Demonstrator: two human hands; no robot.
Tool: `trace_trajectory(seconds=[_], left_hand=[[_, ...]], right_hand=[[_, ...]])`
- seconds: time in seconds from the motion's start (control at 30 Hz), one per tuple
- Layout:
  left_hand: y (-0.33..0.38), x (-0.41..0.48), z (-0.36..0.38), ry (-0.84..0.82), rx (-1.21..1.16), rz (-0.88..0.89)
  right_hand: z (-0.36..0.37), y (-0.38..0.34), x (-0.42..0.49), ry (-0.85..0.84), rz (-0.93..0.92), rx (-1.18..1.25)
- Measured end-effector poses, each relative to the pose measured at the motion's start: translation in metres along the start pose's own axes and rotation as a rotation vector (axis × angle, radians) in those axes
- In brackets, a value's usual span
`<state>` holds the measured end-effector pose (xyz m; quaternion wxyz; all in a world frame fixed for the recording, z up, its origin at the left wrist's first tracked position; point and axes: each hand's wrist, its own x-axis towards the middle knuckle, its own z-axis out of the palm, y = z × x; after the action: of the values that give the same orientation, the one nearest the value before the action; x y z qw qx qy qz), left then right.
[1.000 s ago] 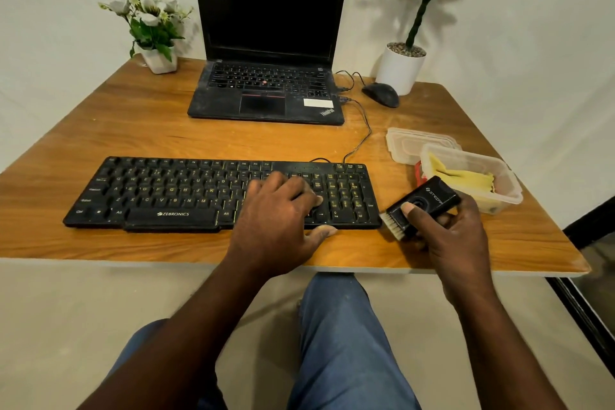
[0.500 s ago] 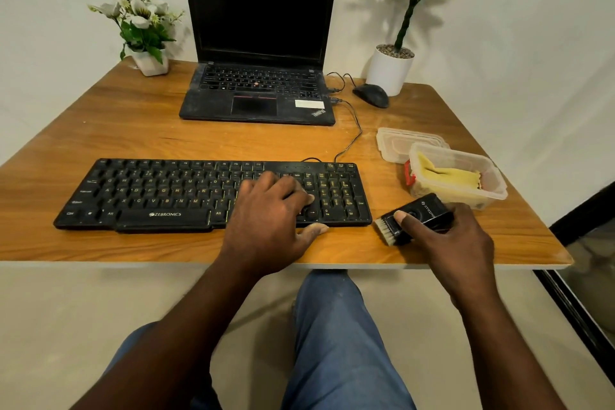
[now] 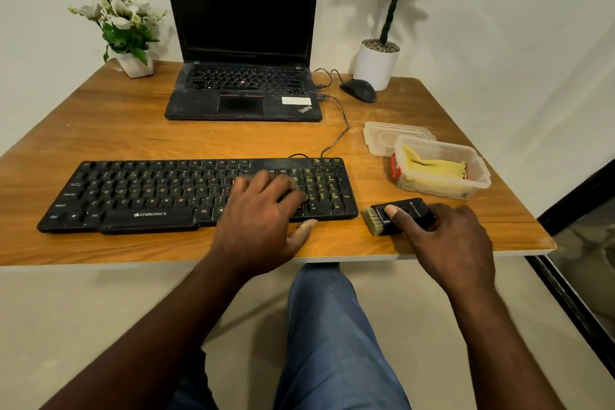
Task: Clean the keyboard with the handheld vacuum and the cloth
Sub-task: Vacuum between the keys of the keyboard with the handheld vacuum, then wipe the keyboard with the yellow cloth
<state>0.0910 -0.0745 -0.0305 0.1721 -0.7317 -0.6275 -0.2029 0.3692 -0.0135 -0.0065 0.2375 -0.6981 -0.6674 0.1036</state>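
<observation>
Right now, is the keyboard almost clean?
Nothing looks finished yet. The left hand rests on the keyboard; the right hand holds the vacuum on the table beside it. Vacuuming and wiping look left: the cloth lies in its box.

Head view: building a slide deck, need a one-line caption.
Left hand rests on the keyboard; right hand grips the handheld vacuum beside it.

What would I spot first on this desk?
The left hand rests on the right end of the black keyboard, and the right hand grips a small handheld vacuum beside it. Behind them stands an open laptop; a yellow cloth lies in a clear tub at the right.
</observation>
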Motion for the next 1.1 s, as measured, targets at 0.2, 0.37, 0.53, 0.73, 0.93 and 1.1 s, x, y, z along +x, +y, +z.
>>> trace_trajectory(seconds=[0.2,0.37,0.53,0.73,0.93,1.1], left_hand=[[0.01,0.004,0.0,0.082,-0.044,-0.002],[0.036,0.018,0.006,0.141,-0.06,0.034],[0.073,0.058,0.007,0.069,-0.112,0.09],[0.105,0.119,0.006,-0.054,-0.136,0.085],[0.121,0.123,0.011,-0.041,-0.172,0.103],[0.114,0.099,0.013,-0.035,-0.234,0.047]], right_hand=[[-0.011,0.012,0.003,0.046,-0.016,0.318],[-0.021,0.022,0.011,0.106,-0.064,0.424],[-0.042,0.023,0.044,0.194,-0.199,0.363],[-0.064,0.019,0.133,0.047,-0.274,0.043],[-0.027,0.002,0.187,-0.186,-0.323,-0.563],[-0.018,-0.001,0.196,-0.156,-0.34,-0.576]])
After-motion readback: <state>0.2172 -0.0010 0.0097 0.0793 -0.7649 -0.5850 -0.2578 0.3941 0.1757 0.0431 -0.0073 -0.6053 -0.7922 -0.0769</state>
